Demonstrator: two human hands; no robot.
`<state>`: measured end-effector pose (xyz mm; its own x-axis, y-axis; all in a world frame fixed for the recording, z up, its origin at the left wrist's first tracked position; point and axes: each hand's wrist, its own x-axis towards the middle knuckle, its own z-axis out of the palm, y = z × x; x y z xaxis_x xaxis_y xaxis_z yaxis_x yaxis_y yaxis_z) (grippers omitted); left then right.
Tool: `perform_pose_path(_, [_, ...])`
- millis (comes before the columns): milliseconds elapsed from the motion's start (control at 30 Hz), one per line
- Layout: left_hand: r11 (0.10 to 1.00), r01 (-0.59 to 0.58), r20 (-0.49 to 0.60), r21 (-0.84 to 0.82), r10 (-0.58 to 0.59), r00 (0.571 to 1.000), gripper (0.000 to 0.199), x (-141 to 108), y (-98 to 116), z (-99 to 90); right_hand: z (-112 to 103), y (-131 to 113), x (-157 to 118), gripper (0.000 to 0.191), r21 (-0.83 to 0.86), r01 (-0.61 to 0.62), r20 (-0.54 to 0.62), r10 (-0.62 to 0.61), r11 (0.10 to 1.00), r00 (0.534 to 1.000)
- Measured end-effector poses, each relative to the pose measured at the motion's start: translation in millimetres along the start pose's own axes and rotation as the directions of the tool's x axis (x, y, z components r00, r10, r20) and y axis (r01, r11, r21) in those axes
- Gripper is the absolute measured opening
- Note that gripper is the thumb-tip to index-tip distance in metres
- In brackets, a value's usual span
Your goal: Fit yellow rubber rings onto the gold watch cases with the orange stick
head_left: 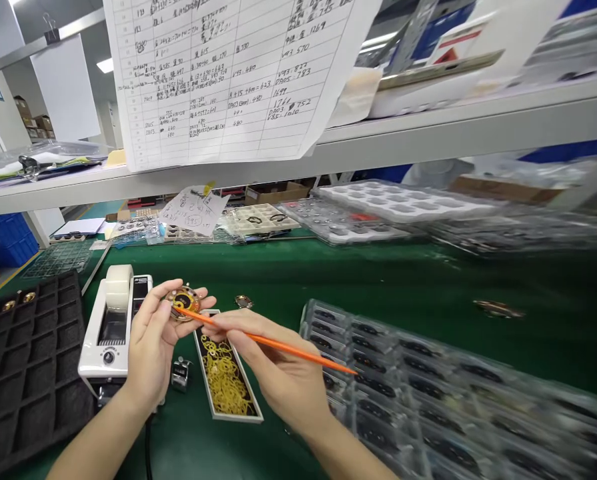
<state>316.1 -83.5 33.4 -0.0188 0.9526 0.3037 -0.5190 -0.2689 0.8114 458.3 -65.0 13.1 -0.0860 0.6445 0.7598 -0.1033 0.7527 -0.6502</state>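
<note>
Though narrow, tray (235, 417) of yellow bands (224, 377)

Up on the handwritten table sheet (228, 80) hanging over the shelf (468, 127), we've got "DA05 783", "V93 570" and "V85: 1010" on the right side; the handwritten note (194, 210) below it is too small to read.

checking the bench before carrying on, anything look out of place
A small round metal part sits loose on the green bench mat beside the hands, and a blurred brownish piece lies alone further right. Both look odd because most other parts sit in trays.
</note>
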Motion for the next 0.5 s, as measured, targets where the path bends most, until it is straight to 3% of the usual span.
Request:
perform_pose_path(133, [0.999, 0.037, -0.041, -0.028, -0.038, 0.998, 0.024, 0.0, 4.5, 0.0, -6.0, 5.3, 6.9, 0.024, -0.050, 0.272, 0.239, -0.253, 0.961, 0.937])
perform_pose_path(233, [0.998, 0.055, -0.068, -0.008, -0.055, 0.996, 0.025, 1.4, 4.8, -0.2, -7.2, 2.7, 6.3, 0.027, -0.084, 0.351, 0.311, -0.311, 0.932, 0.898])
perform_pose_path(300, [0.998, 0.059, -0.067, 0.019, -0.057, 0.996, 0.027, 2.4, 2.7, -0.2, -7.4, -0.7, 2.4, 0.028, -0.123, 0.330, 0.222, -0.299, 0.936, 0.928])
perform_pose_path(367, [0.998, 0.055, -0.050, 0.044, -0.053, 0.997, 0.030, 2.2, -1.0, 0.3, -7.1, -3.5, -2.6, 0.029, -0.175, 0.255, 0.043, -0.251, 0.951, 0.967])
perform_pose_path(433, [0.997, 0.042, -0.029, 0.060, -0.040, 0.999, 0.031, -0.1, -5.7, 1.4, -5.6, -4.5, -6.5, 0.026, -0.227, 0.176, -0.116, -0.206, 0.958, 0.972])
perform_pose_path(500, [0.997, 0.028, -0.013, 0.071, -0.027, 1.000, 0.032, -3.9, -10.7, 2.6, -3.1, -3.6, -8.2, 0.023, -0.276, 0.139, -0.185, -0.194, 0.951, 0.963])
